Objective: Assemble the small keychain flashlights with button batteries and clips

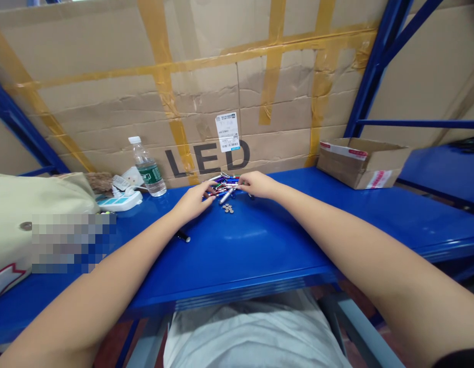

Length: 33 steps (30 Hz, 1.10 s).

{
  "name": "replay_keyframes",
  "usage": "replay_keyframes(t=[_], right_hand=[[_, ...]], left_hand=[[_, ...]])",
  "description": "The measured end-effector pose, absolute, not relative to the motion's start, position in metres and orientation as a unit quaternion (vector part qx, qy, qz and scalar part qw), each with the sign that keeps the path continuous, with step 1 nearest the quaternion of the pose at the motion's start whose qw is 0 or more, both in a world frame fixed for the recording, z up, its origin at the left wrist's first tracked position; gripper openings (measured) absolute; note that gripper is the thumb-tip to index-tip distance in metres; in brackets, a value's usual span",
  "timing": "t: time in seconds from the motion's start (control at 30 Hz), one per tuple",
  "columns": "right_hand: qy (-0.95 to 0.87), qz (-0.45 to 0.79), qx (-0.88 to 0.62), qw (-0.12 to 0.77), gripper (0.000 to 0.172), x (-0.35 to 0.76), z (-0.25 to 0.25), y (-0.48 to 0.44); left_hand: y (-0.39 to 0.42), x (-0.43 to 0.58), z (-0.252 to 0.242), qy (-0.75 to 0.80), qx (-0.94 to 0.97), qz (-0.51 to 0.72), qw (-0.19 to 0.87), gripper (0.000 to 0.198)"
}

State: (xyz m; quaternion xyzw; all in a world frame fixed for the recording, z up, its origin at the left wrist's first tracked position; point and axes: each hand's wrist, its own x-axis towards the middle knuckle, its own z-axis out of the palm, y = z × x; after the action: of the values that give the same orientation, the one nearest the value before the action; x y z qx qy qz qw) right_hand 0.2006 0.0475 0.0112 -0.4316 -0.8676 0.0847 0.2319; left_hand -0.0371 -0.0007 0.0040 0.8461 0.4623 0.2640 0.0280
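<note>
A small heap of coloured pen-like sticks [226,182] lies on the blue shelf [260,240] in front of a big cardboard box marked "LED". My left hand [193,200] reaches into the heap's left side, fingers curled on a stick. My right hand [255,184] rests on the heap's right side, fingers pinched around the end of a silver stick [226,194]. Several small round button-like pieces [228,208] lie just in front of the heap. A black stick [183,236] lies under my left forearm.
A water bottle [148,167] stands at the left, beside a white and teal device [119,200] and a cream bag [33,214]. An open shallow cardboard box [361,161] sits at the right. Blue rack posts [375,66] rise at the back.
</note>
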Motion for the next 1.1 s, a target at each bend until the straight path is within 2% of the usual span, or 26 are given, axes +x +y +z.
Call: replay_keyframes(t=[0.1, 0.2, 0.4, 0.57, 0.7, 0.87, 0.97, 1.1], right_hand=[[-0.833, 0.046, -0.492, 0.25, 0.014, 0.209, 0.001, 0.06], [-0.814, 0.037, -0.523, 0.251, 0.014, 0.211, -0.008, 0.067], [-0.825, 0.029, -0.525, 0.206, 0.015, 0.209, -0.015, 0.072], [-0.819, 0.058, -0.52, 0.238, 0.012, 0.213, -0.013, 0.074], [-0.831, 0.06, -0.491, 0.254, 0.01, 0.211, -0.005, 0.066], [-0.873, 0.019, -0.451, 0.184, 0.014, 0.197, 0.002, 0.047], [-0.909, -0.006, -0.383, 0.166, 0.016, 0.186, 0.004, 0.035], [-0.947, 0.034, -0.279, 0.157, 0.012, 0.173, 0.004, 0.02]], left_hand=[[0.007, -0.052, 0.007, 0.5, 0.835, 0.227, -0.026, 0.028], [0.014, -0.07, 0.012, 0.535, 0.828, 0.156, -0.062, 0.024], [0.017, -0.093, 0.021, 0.576, 0.815, 0.051, -0.045, 0.029], [0.01, -0.087, 0.028, 0.59, 0.807, 0.033, 0.003, 0.042], [0.004, -0.074, 0.028, 0.589, 0.807, 0.018, 0.032, 0.043], [0.002, -0.068, 0.028, 0.579, 0.813, 0.011, 0.059, 0.035], [0.002, -0.071, 0.03, 0.574, 0.814, 0.001, 0.09, 0.034], [0.003, -0.076, 0.032, 0.556, 0.822, -0.012, 0.123, 0.033]])
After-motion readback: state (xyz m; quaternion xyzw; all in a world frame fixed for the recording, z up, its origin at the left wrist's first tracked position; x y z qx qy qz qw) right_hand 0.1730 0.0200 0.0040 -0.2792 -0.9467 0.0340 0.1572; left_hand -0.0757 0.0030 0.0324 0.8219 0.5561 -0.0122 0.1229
